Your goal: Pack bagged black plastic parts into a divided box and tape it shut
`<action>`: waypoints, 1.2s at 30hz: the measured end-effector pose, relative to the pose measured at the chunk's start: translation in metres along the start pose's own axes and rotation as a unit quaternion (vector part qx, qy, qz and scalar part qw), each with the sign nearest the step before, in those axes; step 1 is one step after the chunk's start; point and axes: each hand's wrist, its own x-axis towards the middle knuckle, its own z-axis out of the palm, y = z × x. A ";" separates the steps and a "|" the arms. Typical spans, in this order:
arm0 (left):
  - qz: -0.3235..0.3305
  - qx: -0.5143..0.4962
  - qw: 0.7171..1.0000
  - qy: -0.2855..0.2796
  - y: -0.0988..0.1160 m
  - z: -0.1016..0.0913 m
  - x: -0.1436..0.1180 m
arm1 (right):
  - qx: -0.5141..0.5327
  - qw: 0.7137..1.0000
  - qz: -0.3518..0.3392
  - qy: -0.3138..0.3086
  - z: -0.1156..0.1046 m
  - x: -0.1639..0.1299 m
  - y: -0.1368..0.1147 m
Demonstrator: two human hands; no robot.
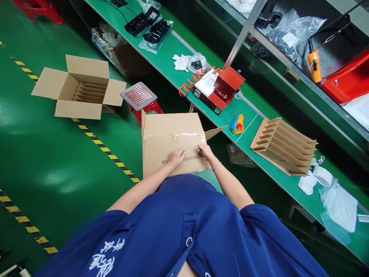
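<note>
A cardboard box [161,148] stands close in front of my body, with printed lettering and clear tape on the side facing up. One flap sticks out to the right. My left hand [176,157] is closed in a pinch over this side, covering part of the lettering; a tiny yellowish bit shows at its fingertips. Just to the right, my right hand [205,151] is also pinched, near the box's right edge. A small crumpled, brownish scrap shows at its fingers, too small to name. A bracelet [216,165] circles the right wrist.
An open carton [79,107] with dividers sits on the floor at left, beside a red stool [147,107]. Along the green bench [248,144] are a red-and-white machine [217,89], an orange-and-blue tape dispenser [237,124] and a cardboard divider set [285,146].
</note>
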 end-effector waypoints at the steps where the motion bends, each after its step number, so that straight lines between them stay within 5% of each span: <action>1: 0.000 0.000 1.000 0.000 0.000 0.000 0.000 | 0.019 1.000 0.004 0.001 -0.004 0.002 0.001; 11: 0.000 0.011 1.000 0.002 0.000 0.000 -0.002 | 0.058 0.995 -0.067 0.050 -0.017 -0.025 0.023; 20: 0.003 0.022 1.000 0.001 -0.001 0.001 -0.001 | -0.106 0.976 -0.179 0.065 -0.017 -0.069 0.027; 26: 0.002 0.030 1.000 0.003 -0.003 0.000 0.000 | -0.202 0.954 -0.214 0.047 -0.012 -0.045 -0.003; 31: 0.007 0.034 0.999 -0.005 -0.002 -0.002 0.000 | -0.224 0.943 -0.238 0.066 -0.042 -0.017 -0.030; 36: 0.006 0.033 0.999 -0.005 -0.001 -0.002 0.000 | -0.289 0.927 -0.234 0.042 -0.038 -0.029 -0.015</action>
